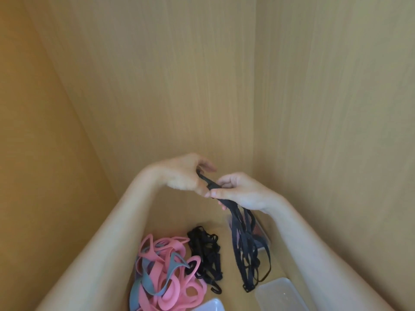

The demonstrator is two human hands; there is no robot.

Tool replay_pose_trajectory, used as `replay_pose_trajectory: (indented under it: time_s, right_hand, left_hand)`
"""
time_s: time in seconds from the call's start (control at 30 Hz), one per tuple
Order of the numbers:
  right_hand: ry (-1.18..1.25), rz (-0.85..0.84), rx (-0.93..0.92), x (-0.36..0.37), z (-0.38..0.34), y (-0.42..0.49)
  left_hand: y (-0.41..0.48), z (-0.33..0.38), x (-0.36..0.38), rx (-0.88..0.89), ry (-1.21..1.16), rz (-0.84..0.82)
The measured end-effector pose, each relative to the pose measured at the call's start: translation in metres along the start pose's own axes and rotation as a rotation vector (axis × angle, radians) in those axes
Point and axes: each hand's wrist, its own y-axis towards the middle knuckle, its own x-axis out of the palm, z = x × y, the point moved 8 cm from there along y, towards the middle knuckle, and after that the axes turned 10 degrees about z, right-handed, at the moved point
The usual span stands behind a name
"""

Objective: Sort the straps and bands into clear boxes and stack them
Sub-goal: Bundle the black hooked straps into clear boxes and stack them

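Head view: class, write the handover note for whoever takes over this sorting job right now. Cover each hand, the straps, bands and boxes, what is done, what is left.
Left hand: pinches the hooked end of the black strap bundle.
Right hand: grips the same bundle, which hangs in front of a far clear box with contents I cannot make out.
On the surface: loose black straps, pink and grey bands, an empty clear box, another clear piece at the bottom edge.
Done: no stack visible.
Left: box both piles and the bundle, then stack.
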Motion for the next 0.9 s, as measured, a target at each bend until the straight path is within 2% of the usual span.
replay_pose_trajectory:
  time_s: [0.07,0.17,0.27,0.4,0.5,0.63,0.73,0.9]
  right_hand:
    - [-0.076,-0.059,-0.001,0.008,0.000,0.000]
    - [-0.265,-0.117,-0.051,0.017,-0.001,0.001]
    - [-0.319,-0.170,-0.010,0.018,0.008,-0.003]
    - [-0.152,-0.171,0.086,0.017,0.018,-0.006]
    - [-0.067,-0.163,0.119,0.014,0.025,-0.005]
    - [-0.293,-0.219,0.165,0.000,0.045,-0.007]
    - [-0.415,-0.120,0.216,-0.020,0.063,-0.006]
    - [-0.221,-0.009,0.238,-0.033,0.070,-0.004]
  left_hand:
    - [0.001,0.005,0.028,-0.012,0.205,-0.171]
    - [0.007,0.002,0.063,-0.033,0.356,-0.260]
    - [0.009,-0.010,0.083,-0.061,0.269,-0.341]
    - [0.006,-0.018,0.087,-0.070,0.026,-0.394]
    - [0.003,-0.023,0.084,-0.066,-0.037,-0.432]
    - [0.000,-0.038,0.068,-0.086,-0.114,-0.438]
    - [-0.001,-0.051,0.049,-0.089,-0.245,-0.403]
    - [-0.002,-0.075,0.041,-0.155,-0.485,-0.331]
